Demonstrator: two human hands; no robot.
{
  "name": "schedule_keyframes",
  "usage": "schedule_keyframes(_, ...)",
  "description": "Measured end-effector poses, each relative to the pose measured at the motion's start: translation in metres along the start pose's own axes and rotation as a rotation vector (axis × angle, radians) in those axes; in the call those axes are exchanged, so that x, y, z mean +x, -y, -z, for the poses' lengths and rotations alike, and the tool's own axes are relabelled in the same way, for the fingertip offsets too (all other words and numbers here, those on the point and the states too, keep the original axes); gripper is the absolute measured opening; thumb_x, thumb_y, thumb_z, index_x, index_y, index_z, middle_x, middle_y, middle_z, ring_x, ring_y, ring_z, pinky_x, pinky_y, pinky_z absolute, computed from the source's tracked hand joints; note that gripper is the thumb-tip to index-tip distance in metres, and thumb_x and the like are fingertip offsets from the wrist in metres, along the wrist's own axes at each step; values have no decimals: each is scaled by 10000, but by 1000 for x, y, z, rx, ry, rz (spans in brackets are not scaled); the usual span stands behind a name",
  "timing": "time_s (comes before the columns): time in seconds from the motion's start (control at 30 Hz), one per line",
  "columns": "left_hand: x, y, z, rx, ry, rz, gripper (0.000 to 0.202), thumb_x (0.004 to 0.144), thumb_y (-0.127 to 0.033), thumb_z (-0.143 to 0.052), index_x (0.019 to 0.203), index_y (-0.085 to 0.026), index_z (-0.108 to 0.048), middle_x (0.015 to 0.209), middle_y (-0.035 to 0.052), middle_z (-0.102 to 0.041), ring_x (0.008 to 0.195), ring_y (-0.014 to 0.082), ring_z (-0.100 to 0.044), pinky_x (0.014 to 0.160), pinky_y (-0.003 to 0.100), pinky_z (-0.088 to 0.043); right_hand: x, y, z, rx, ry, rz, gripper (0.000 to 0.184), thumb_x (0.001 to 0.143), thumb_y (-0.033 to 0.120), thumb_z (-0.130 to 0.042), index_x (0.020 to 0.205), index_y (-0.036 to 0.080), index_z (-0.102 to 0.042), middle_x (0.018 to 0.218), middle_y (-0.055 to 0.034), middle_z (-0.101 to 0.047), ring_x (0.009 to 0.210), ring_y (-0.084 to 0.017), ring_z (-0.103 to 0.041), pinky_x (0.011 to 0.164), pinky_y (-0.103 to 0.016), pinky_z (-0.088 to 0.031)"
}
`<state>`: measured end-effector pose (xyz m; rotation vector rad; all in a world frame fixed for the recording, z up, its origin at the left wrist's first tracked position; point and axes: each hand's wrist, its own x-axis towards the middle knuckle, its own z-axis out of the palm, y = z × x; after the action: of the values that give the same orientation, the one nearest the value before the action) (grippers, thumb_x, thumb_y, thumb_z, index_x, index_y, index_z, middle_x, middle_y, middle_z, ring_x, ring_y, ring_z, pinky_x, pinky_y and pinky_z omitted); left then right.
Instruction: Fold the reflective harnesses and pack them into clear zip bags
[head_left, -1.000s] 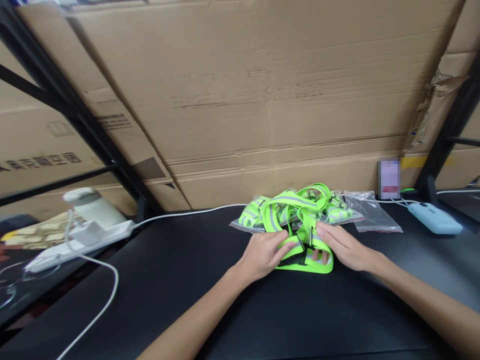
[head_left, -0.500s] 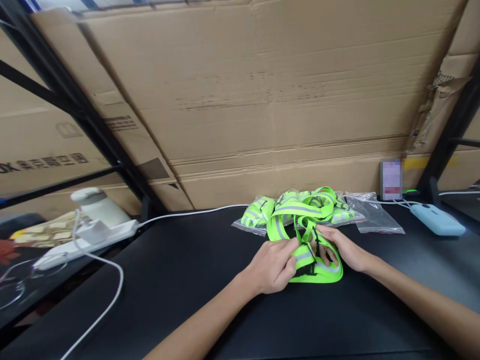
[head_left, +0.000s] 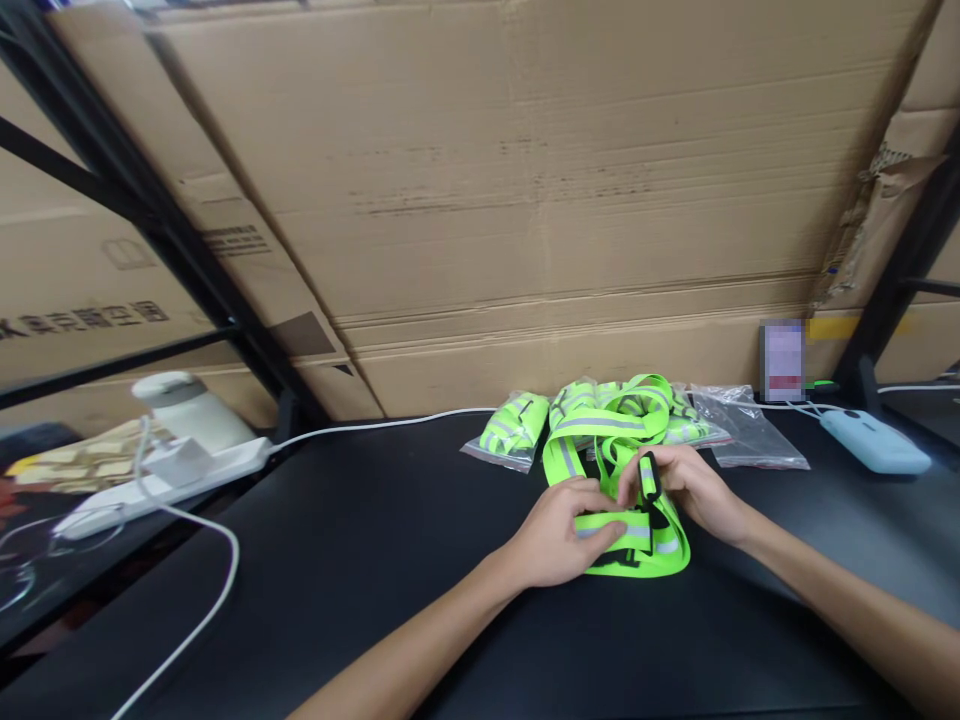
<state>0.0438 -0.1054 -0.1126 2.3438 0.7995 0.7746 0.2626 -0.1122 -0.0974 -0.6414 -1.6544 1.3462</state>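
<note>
A neon-green reflective strap [head_left: 630, 567] with a grey stripe and black buckles lies in loops on the black table. My left hand [head_left: 562, 530] is closed on a flat band of it, thumb in front and fingers behind. On the right, my right hand [head_left: 694, 490] pinches a part of the same strap beside a black buckle [head_left: 649, 477] that stands up. The ends of my right fingers are partly hidden behind the buckle. Just behind my hands, further loops of green strap [head_left: 652, 395] lie heaped over plastic bags.
A bagged green strap [head_left: 515, 425] sits left of the heap, an empty clear bag [head_left: 754, 425] right of it. Farther right are a light-blue power bank [head_left: 874, 441] and a phone [head_left: 782, 362]. A white power strip [head_left: 161, 495] and bottle [head_left: 195, 410] stand left. Cardboard [head_left: 525, 200] walls the back.
My right hand has lifted a black buckle upright and drawn slightly up. The left hand has loosened from a fist to a flatter grip, with the band laid out flatter.
</note>
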Motion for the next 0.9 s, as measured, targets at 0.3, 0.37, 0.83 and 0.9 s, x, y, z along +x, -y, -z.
schedule_keyframes(0.3, -1, -14, 1, -214, 51, 134, 154, 820, -216, -599, 834, -125, -722, 684, 0, -610, 623, 117, -494, 604, 216, -388, -3, 9, -8, -90, 116, -122, 48, 730, 171, -526, 687, 179, -545, 613, 53, -401, 559, -99, -347, 536, -225, -300)
schedule_keyframes(0.37, 0, -11, 5, -267, 85, 161, 226, 833, -194, -515, 815, -108, -723, 645, -9, -567, 607, 108, -457, 586, 210, -355, -4, 7, -9, -160, 189, -145, 63, 729, 140, -534, 675, 172, -533, 605, 67, -355, 558, -85, -305, 523, -212, -259)
schedule_keyframes(0.83, -2, 2, -6, -631, 102, 194, 313, 657, -80, -738, 963, -114, -684, 819, 43, -686, 691, 128, -581, 651, 227, -444, -11, 10, -19, -463, 307, -28, 182, 877, 169, -602, 905, 167, -782, 693, 25, -581, 611, -97, -423, 593, -242, -391)
schedule_keyframes(0.9, 0, 4, -6, -655, 105, 193, 284, 673, -93, -742, 950, -110, -679, 806, 44, -682, 700, 133, -594, 666, 234, -450, -10, 9, -19, -467, 306, -58, 161, 894, 209, -619, 931, 169, -770, 697, 28, -577, 608, -92, -422, 576, -233, -380)
